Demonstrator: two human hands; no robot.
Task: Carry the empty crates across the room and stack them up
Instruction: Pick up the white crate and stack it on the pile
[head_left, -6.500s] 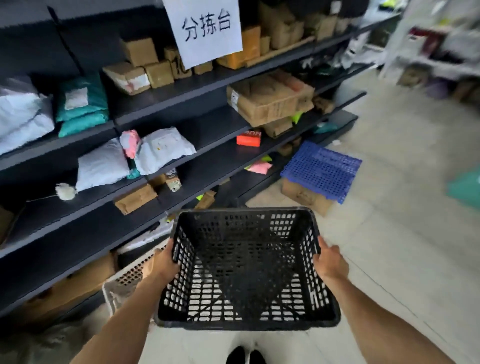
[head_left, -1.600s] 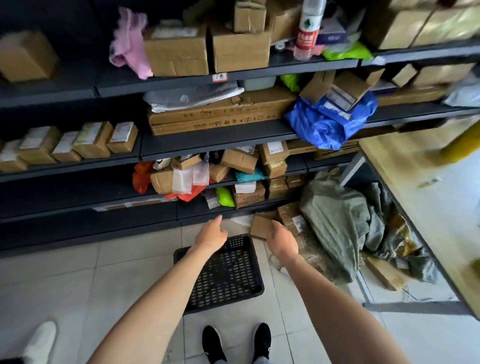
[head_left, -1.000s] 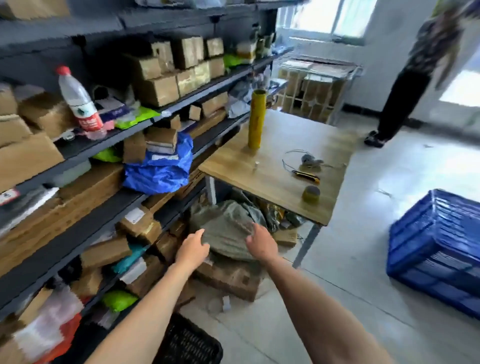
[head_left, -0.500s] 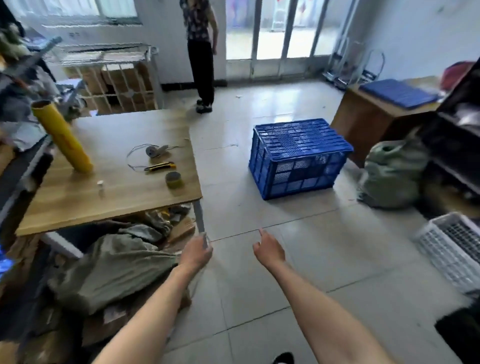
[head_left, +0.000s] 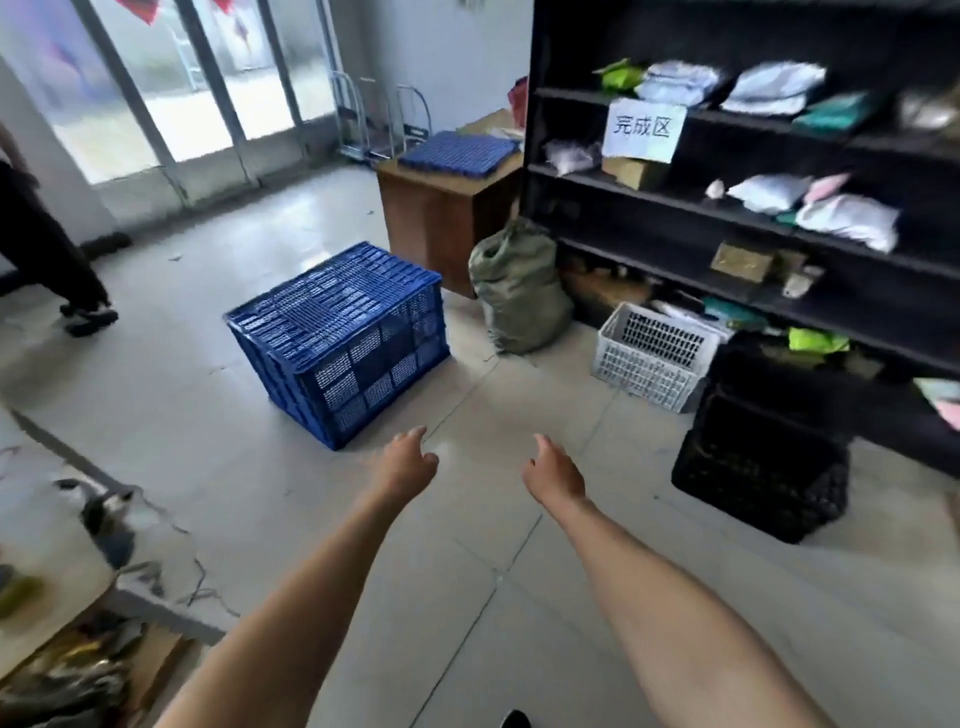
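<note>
Your left hand (head_left: 402, 462): stretched out ahead of you over bare floor tiles (head_left: 519, 597), fingers loosely curled and apart, holding nothing.
Your right hand (head_left: 553, 475): out beside the left at about the same height, fingers relaxed and parted, also empty.
Blue crate (head_left: 340, 340): upside down on the floor ahead and to your left, its slatted base facing up; it looks like more than one crate nested together, though you cannot tell how many.
White crate (head_left: 649, 356): upright on the floor at the foot of the black shelving (head_left: 675, 218), to your right, tilted slightly.
Black crate (head_left: 763, 467): on the floor just in front of the white crate and nearer to you, close against the shelving; its outline is dark and hard to read.
Green sack (head_left: 519, 291): standing between the blue crate and the white one, against a brown cabinet (head_left: 441, 218).
Cabinet top: carries a flat blue slatted panel (head_left: 457, 150).
Shelving: holds white and green parcels, with a paper sign (head_left: 643, 130) hung on one shelf edge.
Another person (head_left: 47, 249): at the far left, only legs and shoes showing.
Table corner (head_left: 47, 551): at your lower left, blurred.
</note>
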